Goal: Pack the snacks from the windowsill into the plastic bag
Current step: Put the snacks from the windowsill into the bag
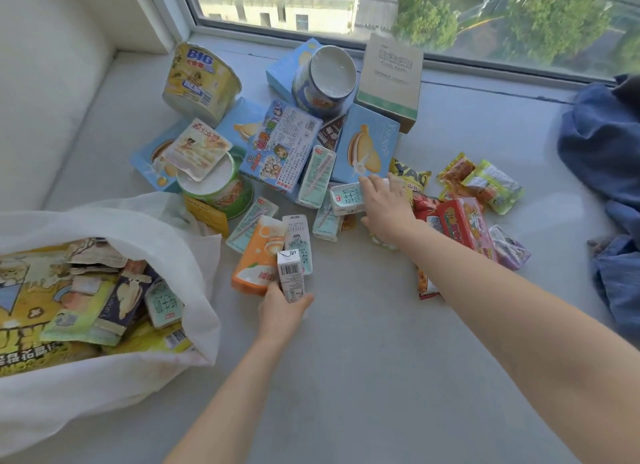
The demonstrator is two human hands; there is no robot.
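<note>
At near left lies the white plastic bag, mouth open, already holding packets and cartons. The left hand grips a small white milk carton upright beside an orange drink pouch. Farther right, the right hand closes round a pale green milk carton. Beyond, blue biscuit boxes and noodle tubs crowd the grey windowsill.

The pale windowsill carries a heap of snacks near the glass. A white plastic bag lies at its left, blue cloth at its right.
</note>
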